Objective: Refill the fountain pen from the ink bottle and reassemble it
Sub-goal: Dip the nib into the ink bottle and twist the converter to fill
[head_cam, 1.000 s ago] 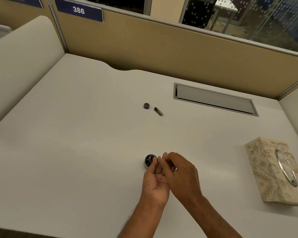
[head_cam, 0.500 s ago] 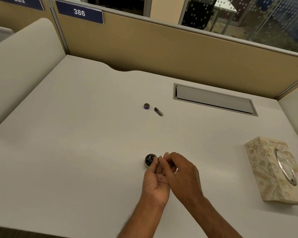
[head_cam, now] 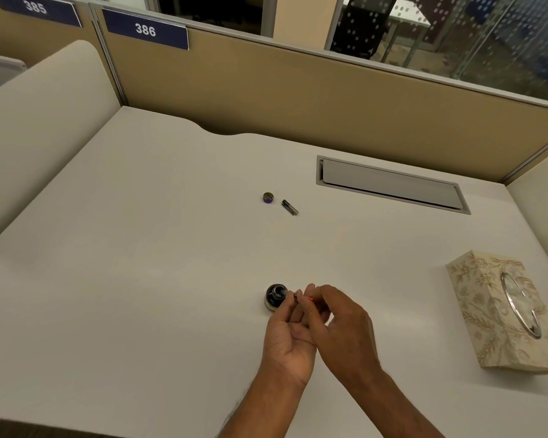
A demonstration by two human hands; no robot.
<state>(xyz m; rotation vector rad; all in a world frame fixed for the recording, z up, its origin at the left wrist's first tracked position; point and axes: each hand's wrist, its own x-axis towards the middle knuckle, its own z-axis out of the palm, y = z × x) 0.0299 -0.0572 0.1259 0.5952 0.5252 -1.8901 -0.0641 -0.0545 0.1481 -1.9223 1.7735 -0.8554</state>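
Pale surface (head_cam: 140,279): your left hand (head_cam: 287,339) and right hand (head_cam: 342,324) pinch the pen part (head_cam: 298,296) closed; keep its tip centred over the open ink bottle (head_cam: 276,295).

There is one view only, from the person's head. It looks forward and down over the table (head_cam: 114,279), from its near edge toward the far edge and the partition (head_cam: 298,99).

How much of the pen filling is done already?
The ink bottle is open, its cap far back on the desk beside a loose pen piece. Both hands, left hand and right hand, hold the pen part at the bottle's mouth. Filling and putting the pen together remain.
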